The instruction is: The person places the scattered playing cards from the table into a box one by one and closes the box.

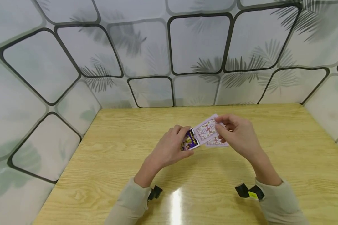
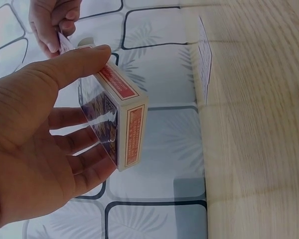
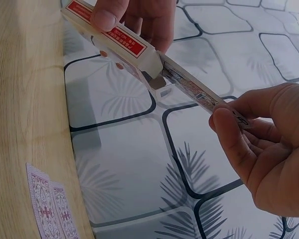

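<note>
My left hand (image 1: 169,147) grips a small playing-card box (image 1: 190,140), its thumb along one edge and its fingers on the other side. The box has a dark purple picture face and red-and-white sides (image 2: 134,134). My right hand (image 1: 240,137) pinches the far end of a patterned playing card (image 1: 206,129) between thumb and fingers. In the right wrist view, the near end of this card (image 3: 192,89) meets the open mouth of the box; whether several cards are stacked there I cannot tell. Beneath, a pair of overlapping cards (image 3: 47,206) lies pattern side up on the table.
The light wood table (image 1: 115,150) reaches back to a pale wall covering (image 1: 149,62) with dark rounded outlines and leaf prints. Small black devices (image 1: 249,191) are strapped at both wrists, over the sleeves.
</note>
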`<state>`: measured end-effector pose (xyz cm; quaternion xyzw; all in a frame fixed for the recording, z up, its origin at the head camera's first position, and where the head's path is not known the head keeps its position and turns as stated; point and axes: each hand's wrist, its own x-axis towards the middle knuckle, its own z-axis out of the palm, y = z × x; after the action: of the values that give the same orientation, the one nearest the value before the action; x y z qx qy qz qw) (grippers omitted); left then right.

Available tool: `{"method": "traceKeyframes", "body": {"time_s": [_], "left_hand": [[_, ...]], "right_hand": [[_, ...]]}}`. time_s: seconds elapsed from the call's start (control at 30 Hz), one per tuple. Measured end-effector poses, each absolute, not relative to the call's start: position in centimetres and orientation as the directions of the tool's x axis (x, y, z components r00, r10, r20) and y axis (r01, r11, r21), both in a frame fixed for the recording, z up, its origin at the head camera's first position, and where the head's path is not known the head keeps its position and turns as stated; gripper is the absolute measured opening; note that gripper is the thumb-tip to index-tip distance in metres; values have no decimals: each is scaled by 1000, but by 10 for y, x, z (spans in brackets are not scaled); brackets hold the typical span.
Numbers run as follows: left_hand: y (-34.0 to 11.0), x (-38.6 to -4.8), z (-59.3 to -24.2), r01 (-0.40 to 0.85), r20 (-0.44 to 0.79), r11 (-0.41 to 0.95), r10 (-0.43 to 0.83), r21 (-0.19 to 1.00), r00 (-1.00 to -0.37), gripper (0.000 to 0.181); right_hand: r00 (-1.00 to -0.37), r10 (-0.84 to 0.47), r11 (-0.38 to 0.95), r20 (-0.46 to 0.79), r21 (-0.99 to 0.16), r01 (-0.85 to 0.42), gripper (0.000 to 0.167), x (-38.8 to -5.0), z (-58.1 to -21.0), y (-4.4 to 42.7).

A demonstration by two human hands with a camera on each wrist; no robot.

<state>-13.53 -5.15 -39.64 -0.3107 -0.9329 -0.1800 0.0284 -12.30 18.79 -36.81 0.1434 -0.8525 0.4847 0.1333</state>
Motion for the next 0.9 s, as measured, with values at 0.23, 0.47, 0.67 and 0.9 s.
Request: {"method": "traceKeyframes", "body": {"time_s": [0.23, 0.47, 0.67, 0.9], "left_hand": [[-52, -136, -396, 591, 158, 742, 573, 316, -804, 81], [-52, -137, -396, 588, 150, 744, 574, 317, -805, 80], [-52, -136, -396, 584, 141, 743, 573, 327, -807, 80], [-52, -136, -397, 579, 134, 745, 570, 331, -810, 79]], "right_hand": [[-916, -123, 500, 382, -773, -390, 14, -124, -371, 186], [-906, -140, 496, 400, -763, -414, 15, -124, -372, 186], [-903, -126, 494, 412, -763, -417, 14, -125, -374, 183], [-889, -172, 506, 424, -736, -449, 18, -124, -377, 179]]}}
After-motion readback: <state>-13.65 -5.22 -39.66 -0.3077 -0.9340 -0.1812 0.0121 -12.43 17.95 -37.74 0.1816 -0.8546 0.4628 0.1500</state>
